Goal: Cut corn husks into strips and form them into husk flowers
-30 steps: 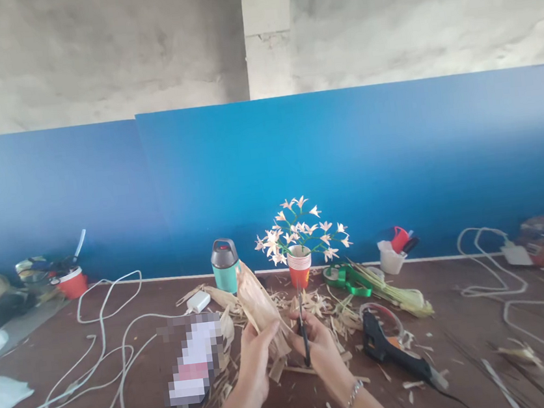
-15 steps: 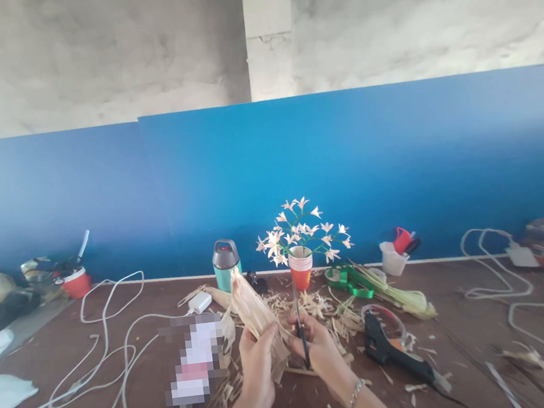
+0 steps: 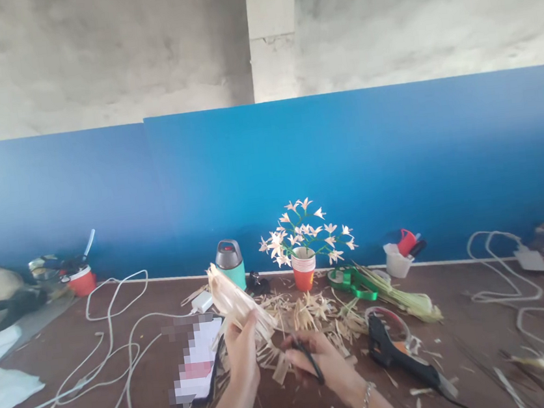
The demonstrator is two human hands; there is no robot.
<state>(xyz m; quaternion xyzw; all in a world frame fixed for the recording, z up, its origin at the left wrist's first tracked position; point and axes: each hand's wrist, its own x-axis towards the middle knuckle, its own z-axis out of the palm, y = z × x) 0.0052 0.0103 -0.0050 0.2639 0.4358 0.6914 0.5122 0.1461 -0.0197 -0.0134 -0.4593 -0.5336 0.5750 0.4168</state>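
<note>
My left hand point(image 3: 243, 354) pinches a pale, dry corn husk point(image 3: 234, 300), its wide end tilted up and to the left. On the right, my right hand point(image 3: 328, 361) is closed around scissors point(image 3: 312, 364); their black handle shows, while the blades are hard to make out. A small gap separates the two hands. A cut strip of husk point(image 3: 281, 368) is between them. Beyond the hands, a stack of red and white paper cups point(image 3: 304, 272) holds green stems with white star-shaped flowers point(image 3: 304, 230). Husk scraps point(image 3: 309, 314) are heaped in front of the cups.
A phone point(image 3: 199, 363) lies left of my hands, near white cables point(image 3: 131, 351) and a teal flask point(image 3: 232, 271). To the right are a glue gun point(image 3: 401, 363), green ribbon point(image 3: 359, 282), a straw-coloured bundle point(image 3: 413, 299) and a white container point(image 3: 398, 261) with tools.
My left hand has moved left with the husk, which leans further left. The right hand with the scissors has turned and shifted slightly right, away from the husk. The view has shifted a little.
</note>
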